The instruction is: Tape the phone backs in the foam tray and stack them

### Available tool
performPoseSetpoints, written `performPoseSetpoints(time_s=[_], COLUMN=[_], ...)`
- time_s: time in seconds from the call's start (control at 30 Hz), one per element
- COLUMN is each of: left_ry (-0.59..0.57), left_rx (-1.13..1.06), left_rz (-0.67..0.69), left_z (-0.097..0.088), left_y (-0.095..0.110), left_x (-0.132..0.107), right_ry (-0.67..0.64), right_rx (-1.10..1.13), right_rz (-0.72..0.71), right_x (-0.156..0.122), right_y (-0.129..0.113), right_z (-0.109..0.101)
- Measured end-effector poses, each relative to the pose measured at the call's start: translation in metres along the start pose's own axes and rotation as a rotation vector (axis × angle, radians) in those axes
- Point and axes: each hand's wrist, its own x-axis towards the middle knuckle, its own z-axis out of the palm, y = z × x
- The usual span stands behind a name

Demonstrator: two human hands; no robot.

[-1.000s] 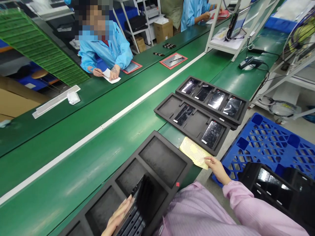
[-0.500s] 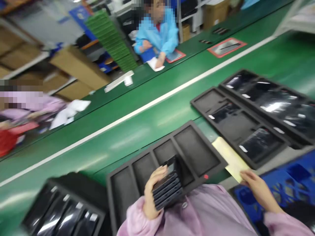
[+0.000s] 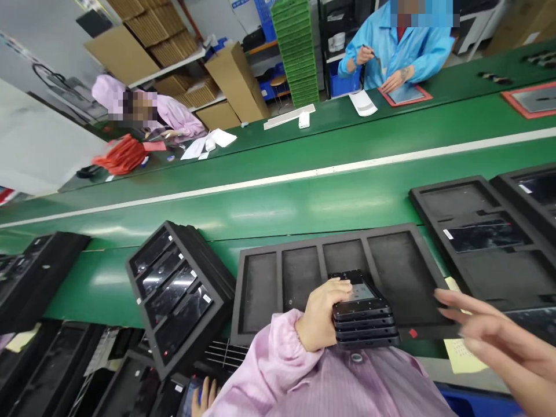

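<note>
Stack of black devices (image 3: 365, 324), several units, laid flat one on another at the wearer's front; taken as dial centre. Left hand (image 3: 321, 313), pink-cuffed, at 9 o'clock, clasping the stack's left side, fingers close together over the top unit; thumb hidden. Right hand (image 3: 499, 341), at 3 o'clock, fingers extended and parted; contact with anything cannot be told. Yellow sheet (image 3: 467, 358), between 3 and 4 o'clock, partly behind that hand. Four-compartment black tray (image 3: 302, 275), beneath and beyond the stack, widest toward 10 o'clock; small red mark near its right-hand corner. Dark-screened device (image 3: 489, 236), one, white-labelled, at 2 o'clock, seated in a second tray (image 3: 460, 200). Pile of black trays (image 3: 206, 258), at 9 o'clock, set askew, four screened units in the topmost. Green bench (image 3: 260, 202), crossing from 9 to 2 o'clock, white strip (image 3: 317, 172) along it. Person in blue (image 3: 417, 43), at 12 o'clock, over a red-edged panel (image 3: 406, 92). Person in pink (image 3: 182, 119), between 10 and 11 o'clock, beside red pouches (image 3: 124, 156).
</note>
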Motion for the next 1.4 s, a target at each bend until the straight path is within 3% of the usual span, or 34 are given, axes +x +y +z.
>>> performPoseSetpoints(time_s=[0.07,0.13,0.37,0.63,0.93,1.17,1.4], left_ry=[-0.006,0.009,0.022,0.030,-0.037,-0.039,-0.027], left_rx=[0.033,0.068,0.102,0.101,0.054,0.091,0.015], left_rz=[0.013,0.023,0.028,0.027,-0.002,0.011,-0.028], left_z=[-0.001,0.000,0.004,0.005,0.003,0.003,0.006], left_y=[0.001,0.002,0.001,0.000,-0.002,0.000,-0.005], left_x=[0.002,0.003,0.003,0.002,-0.003,-0.002,-0.002], right_ry=[-0.161,-0.258,-0.477,-0.514,-0.523,-0.629,-0.510], right_rx=[-0.035,-0.053,-0.122,-0.208,-0.218,-0.234,-0.216], right_rz=[-0.191,-0.296,-0.353,-0.365,-0.328,-0.317,-0.360], right_x=[0.017,0.028,0.045,0.050,0.051,0.063,0.051], right_y=[-0.039,-0.060,-0.067,-0.073,-0.077,-0.085,-0.069], right_z=[0.018,0.032,0.048,0.048,0.047,0.049,0.047])
